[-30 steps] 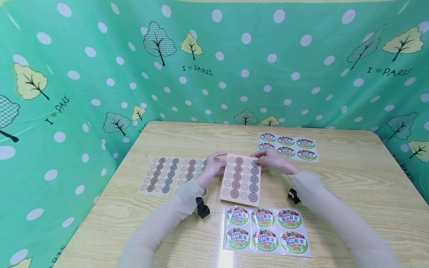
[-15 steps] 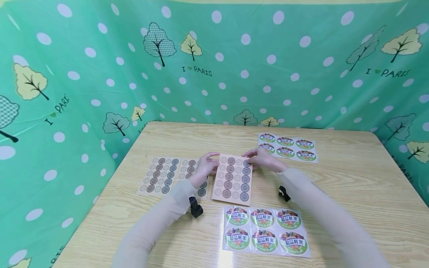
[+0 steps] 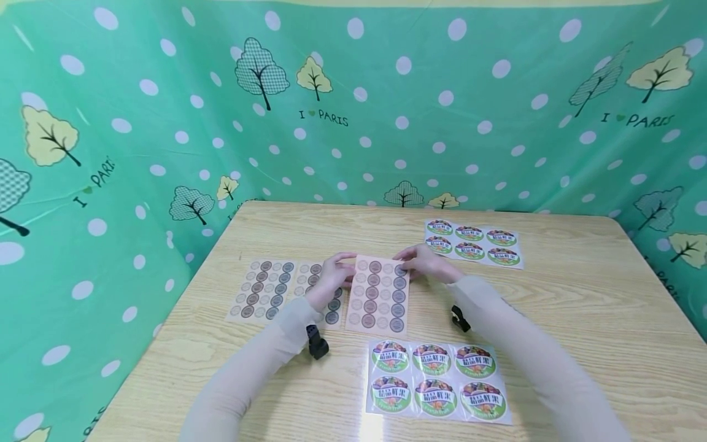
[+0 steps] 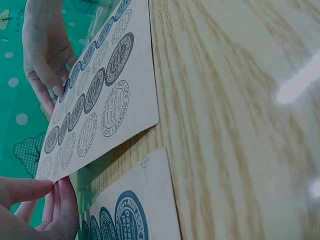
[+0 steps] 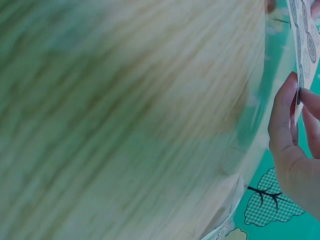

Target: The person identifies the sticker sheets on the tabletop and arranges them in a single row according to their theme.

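Observation:
Between both hands is a pale tan sticker sheet point(image 3: 378, 298) printed with rows of round brown, grey and plain seals. My left hand point(image 3: 333, 277) pinches its upper left edge; in the left wrist view the thumb lies over the paper point(image 4: 100, 100) with fingers beneath. My right hand point(image 3: 425, 263) pinches the upper right corner, thumb and fingers on opposite faces in the right wrist view. The far end is raised off the table, and the near edge is at or close to the wood. Just left of it lies a second matching sheet point(image 3: 302, 288), partly hidden by my left hand.
Another tan seal sheet point(image 3: 259, 290) lies at the far left of the wooden table point(image 3: 580, 294). A glossy fruit-label sheet point(image 3: 439, 380) is near the front, and a second fruit-label sheet point(image 3: 474, 242) is behind my right hand. A green patterned curtain point(image 3: 353, 123) hangs behind.
Both hands have carried the tan sticker sheet leftward, toward the second matching sheet, and its near edge has come down. The grip of each hand looks the same. The other sheets stay put.

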A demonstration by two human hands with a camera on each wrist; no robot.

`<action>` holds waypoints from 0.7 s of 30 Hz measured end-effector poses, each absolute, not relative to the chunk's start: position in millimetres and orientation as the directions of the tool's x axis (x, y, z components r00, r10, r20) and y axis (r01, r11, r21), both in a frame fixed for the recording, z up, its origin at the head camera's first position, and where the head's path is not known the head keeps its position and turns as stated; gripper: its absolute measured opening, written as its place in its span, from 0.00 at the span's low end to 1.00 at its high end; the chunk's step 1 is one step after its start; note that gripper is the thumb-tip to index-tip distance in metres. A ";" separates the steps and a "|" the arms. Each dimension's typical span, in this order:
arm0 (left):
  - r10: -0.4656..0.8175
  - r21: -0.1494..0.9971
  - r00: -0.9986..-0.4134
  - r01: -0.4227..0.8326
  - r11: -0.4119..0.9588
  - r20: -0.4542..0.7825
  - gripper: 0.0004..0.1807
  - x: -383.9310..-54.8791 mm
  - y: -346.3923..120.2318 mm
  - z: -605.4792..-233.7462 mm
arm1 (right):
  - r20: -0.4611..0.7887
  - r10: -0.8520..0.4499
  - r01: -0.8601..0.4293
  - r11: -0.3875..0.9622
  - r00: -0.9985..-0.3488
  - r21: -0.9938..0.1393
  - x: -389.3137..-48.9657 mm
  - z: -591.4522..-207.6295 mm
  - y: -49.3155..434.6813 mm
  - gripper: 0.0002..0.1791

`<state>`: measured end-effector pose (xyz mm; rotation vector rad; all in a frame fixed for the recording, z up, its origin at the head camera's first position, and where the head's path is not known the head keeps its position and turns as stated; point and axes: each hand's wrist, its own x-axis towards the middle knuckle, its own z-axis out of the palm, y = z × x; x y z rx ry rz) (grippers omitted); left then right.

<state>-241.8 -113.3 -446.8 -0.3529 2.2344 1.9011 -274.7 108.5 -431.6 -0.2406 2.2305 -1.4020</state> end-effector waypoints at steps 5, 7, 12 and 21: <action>-0.047 0.942 -0.959 -0.285 0.175 -0.281 0.23 -240.7 -117.5 -448.0 | -0.311 -0.388 0.100 0.475 -0.868 -0.874 -275.5 -432.8 104.9 0.17; -0.049 0.943 -0.960 -0.282 0.180 -0.277 0.23 -240.2 -118.6 -448.4 | -0.311 -0.384 0.104 0.475 -0.869 -0.874 -276.4 -434.7 103.0 0.16; -0.064 0.944 -0.964 -0.266 0.194 -0.258 0.23 -238.0 -119.9 -448.5 | -0.300 -0.380 0.094 0.474 -0.875 -0.875 -278.1 -439.0 99.0 0.15; -0.082 0.938 -0.968 -0.252 0.240 -0.239 0.24 -238.2 -120.2 -449.0 | -0.278 -0.370 0.055 0.512 -0.886 -0.857 -278.9 -441.0 93.5 0.14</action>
